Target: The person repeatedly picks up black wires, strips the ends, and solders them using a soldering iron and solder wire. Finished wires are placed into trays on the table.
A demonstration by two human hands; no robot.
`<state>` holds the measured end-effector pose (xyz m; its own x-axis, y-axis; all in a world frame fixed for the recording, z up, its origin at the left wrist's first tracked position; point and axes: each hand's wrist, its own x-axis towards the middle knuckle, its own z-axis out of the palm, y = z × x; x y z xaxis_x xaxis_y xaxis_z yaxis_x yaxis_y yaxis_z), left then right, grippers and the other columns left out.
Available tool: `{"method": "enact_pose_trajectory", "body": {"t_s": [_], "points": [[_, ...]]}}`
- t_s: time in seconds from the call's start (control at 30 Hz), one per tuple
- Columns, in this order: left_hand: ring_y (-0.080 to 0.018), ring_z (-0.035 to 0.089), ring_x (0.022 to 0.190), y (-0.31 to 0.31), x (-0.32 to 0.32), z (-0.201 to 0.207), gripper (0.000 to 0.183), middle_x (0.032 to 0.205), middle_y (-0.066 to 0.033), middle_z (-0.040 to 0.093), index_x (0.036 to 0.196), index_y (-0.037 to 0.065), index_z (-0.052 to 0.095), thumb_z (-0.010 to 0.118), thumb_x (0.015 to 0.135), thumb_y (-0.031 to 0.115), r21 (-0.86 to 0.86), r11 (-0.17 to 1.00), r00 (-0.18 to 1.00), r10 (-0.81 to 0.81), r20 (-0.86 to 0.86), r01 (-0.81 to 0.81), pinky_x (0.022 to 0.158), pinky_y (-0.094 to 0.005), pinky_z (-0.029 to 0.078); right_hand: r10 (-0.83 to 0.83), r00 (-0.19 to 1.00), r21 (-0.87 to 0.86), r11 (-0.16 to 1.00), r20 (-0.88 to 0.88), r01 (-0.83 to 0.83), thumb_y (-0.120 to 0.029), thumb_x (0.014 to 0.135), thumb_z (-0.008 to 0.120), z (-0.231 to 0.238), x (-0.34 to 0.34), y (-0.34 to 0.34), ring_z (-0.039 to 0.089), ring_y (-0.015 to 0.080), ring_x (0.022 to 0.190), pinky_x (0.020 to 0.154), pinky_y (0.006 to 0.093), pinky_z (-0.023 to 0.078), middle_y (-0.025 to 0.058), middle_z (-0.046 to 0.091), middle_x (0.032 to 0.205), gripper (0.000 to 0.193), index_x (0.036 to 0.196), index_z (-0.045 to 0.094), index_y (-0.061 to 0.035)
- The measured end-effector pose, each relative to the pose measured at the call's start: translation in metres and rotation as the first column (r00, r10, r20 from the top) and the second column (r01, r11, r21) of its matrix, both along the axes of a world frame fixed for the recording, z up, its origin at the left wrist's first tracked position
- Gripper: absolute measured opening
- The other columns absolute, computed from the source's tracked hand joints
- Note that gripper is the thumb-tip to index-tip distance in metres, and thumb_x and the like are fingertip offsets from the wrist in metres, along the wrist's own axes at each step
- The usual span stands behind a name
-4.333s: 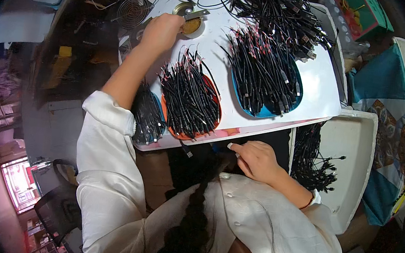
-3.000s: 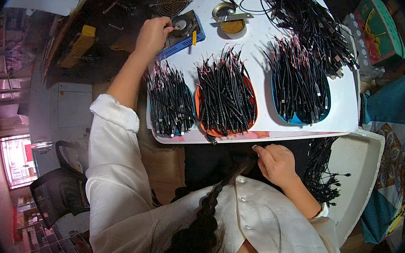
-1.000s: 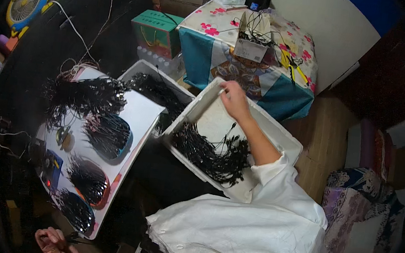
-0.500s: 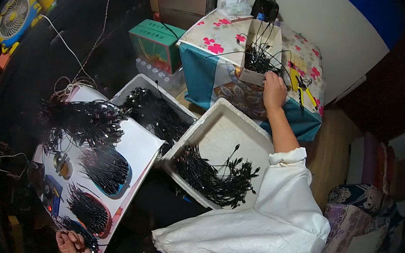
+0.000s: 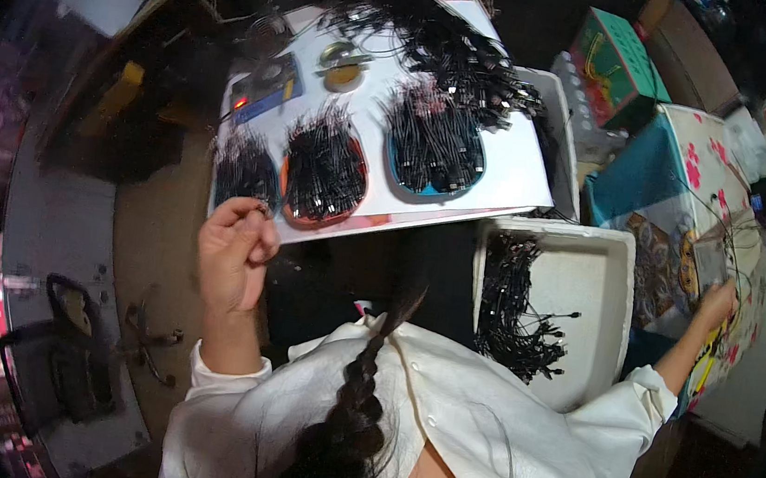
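My left hand (image 5: pixel 237 247) is at the near edge of the white board (image 5: pixel 515 178), beside the leftmost bundle of black cables (image 5: pixel 246 169). Its fingers are curled together; anything between them is too small to make out. To the right of that bundle, more short black cables fill an orange-rimmed tray (image 5: pixel 365 186) and a blue-rimmed tray (image 5: pixel 430 189). Far to the right, my right hand (image 5: pixel 719 304) is at the near end of a narrow box (image 5: pixel 709 259) with black cables sticking out. Its fingers look closed there, but what they grip is hidden.
A white foam bin (image 5: pixel 602 299) with black cables stands right of the board. Behind it is another cable-filled bin (image 5: pixel 564 118). A loose cable heap (image 5: pixel 458 56) and a round tin (image 5: pixel 343 69) lie on the board. Yellow-handled pliers (image 5: pixel 704 366) lie near my right arm.
The view has swung left, so the board is now central and the cloth-covered table far right. My left hand now shows fully by the leftmost bundle; my right hand is still at the narrow box.
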<state>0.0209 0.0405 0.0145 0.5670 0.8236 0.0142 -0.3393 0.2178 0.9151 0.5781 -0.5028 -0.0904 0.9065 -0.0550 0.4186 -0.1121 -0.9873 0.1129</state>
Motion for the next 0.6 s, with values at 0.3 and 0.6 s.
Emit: {"method": "enact_pose_trajectory", "body": {"t_s": [0.3,0.6], "points": [[-0.0074,0.046,0.056,-0.004,-0.045,-0.024,0.011,0.075,-0.0098,0.062,0.097,-0.003,0.061,0.063,0.089,0.004,-0.017,0.986,0.986,0.165,-0.036,-0.165,0.051,-0.0184,0.036,0.53,0.843,0.411,0.751,0.091,-0.517,-0.02,0.089,0.055,-0.034,-0.128,0.123,0.062,0.0321,0.098,0.083,0.0378,0.049,0.016,0.065,0.109,0.035,0.12,0.06,-0.0043],[-0.0074,0.045,0.056,0.001,-0.109,-0.044,0.011,0.075,-0.008,0.061,0.099,-0.002,0.061,0.061,0.09,0.005,-0.055,0.958,0.958,0.284,0.047,-0.281,0.049,-0.0189,0.034,0.826,0.56,0.808,0.371,-0.062,-0.458,-0.011,0.089,0.057,-0.076,-0.323,0.295,0.066,0.0285,0.085,0.074,0.0355,0.052,0.0168,0.068,0.097,0.022,0.109,0.063,-0.0031]]}}
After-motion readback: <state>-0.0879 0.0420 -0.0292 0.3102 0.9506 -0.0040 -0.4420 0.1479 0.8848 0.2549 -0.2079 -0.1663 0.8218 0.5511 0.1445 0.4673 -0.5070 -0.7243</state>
